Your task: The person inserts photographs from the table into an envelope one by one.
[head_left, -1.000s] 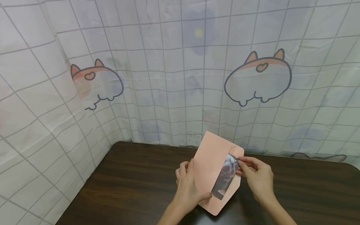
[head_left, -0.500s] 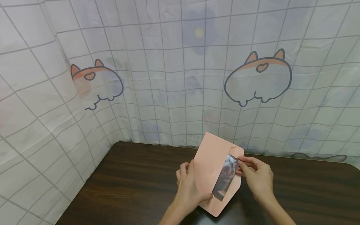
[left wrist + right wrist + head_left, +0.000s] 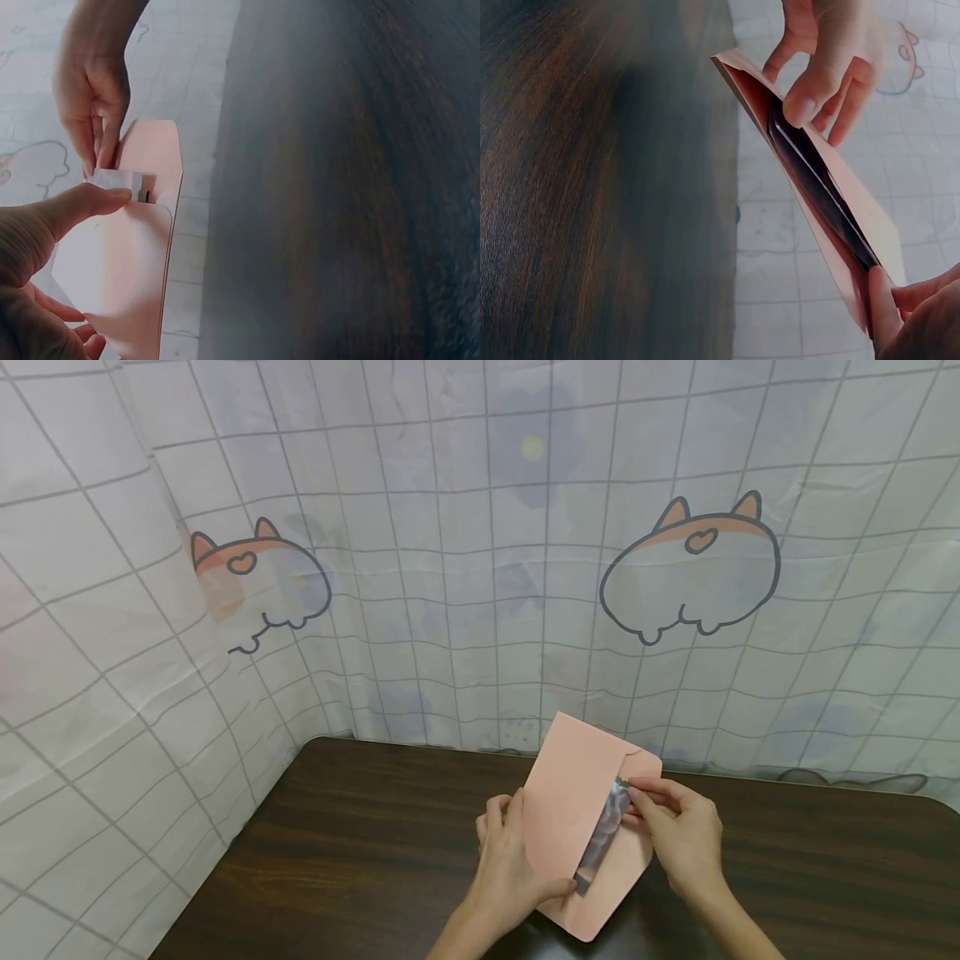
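Note:
A pink envelope point(image 3: 564, 797) is tilted above the dark table, its flap open toward the right. My left hand point(image 3: 504, 868) grips it by the left side, thumb lying at the mouth beside the lower end of a glossy picture card point(image 3: 602, 843). Fingers and thumb of my right hand point(image 3: 684, 837) pinch the card's upper end. Only a narrow grey-violet strip of it shows; the rest is hidden inside the envelope. From the right wrist view, the card's dark edge point(image 3: 817, 176) sits between the envelope's front and back.
The brown wood-grain table point(image 3: 337, 835) stretches out to both sides of the hands. Behind it hangs a white grid-patterned cloth point(image 3: 450, 568) with cartoon animal outlines, closing off the back and left.
The card has slid leftward, deeper into the envelope, so less of it shows. My right hand has moved slightly left with it; the envelope and left hand have shifted a little right.

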{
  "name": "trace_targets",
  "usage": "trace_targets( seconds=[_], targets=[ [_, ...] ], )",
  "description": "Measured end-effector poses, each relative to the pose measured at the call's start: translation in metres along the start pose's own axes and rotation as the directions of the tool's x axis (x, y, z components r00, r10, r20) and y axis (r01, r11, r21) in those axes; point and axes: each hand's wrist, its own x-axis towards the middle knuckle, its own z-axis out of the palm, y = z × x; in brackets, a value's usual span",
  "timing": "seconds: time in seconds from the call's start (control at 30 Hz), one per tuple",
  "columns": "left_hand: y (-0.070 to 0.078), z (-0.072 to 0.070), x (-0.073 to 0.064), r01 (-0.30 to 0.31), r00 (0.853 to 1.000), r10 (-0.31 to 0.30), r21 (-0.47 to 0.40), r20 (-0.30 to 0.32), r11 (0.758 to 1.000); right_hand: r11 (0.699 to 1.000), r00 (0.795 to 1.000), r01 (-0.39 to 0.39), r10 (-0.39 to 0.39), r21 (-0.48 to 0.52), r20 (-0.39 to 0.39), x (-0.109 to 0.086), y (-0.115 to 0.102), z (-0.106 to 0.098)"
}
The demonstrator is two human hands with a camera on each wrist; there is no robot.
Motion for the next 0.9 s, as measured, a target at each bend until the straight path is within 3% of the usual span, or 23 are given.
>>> trace_targets(
  seconds=[0.27,0.9],
  targets=[
    [0.0014,-0.0002,-0.0006,-0.026,1.000,0.026,0.003,-0.003,1.000,0.999,1.000,-0.030,0.030,0.023,-0.002,0.0007,-0.0004,0.0018],
    [0.0051,-0.0033,-0.0024,-0.042,0.999,0.042,-0.017,-0.004,0.999,0.999,0.997,0.034,-0.035,-0.020,-0.069,-0.0011,-0.0014,0.0066]
  ],
)
